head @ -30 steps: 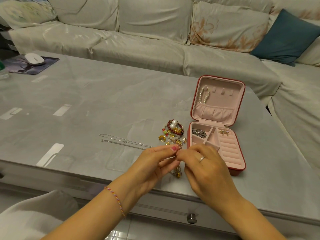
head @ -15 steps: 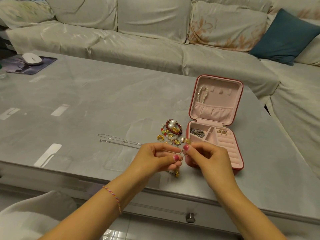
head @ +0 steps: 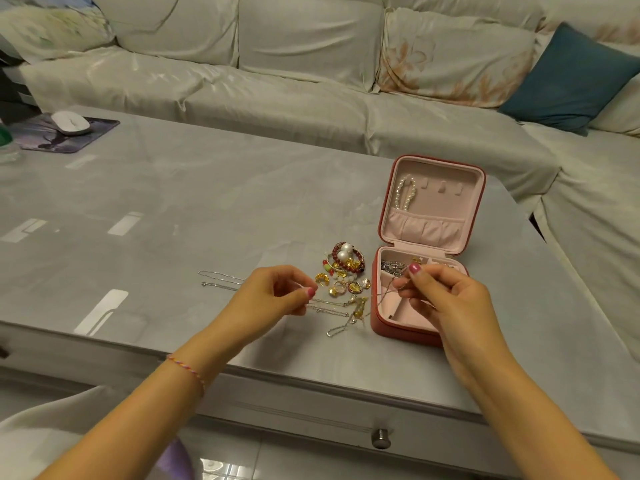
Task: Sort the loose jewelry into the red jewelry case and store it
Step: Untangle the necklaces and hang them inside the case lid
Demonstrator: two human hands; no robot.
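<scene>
Both hands (head: 273, 296) (head: 440, 292) pinch a thin chain (head: 332, 303) stretched between them.

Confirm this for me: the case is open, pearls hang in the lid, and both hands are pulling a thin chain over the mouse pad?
Not quite. The head view shows the left hand and right hand stretching the chain near the table's front edge, beside the case, not over the mouse pad at far left. The case is open, and the pearls hang in the lid.
</scene>
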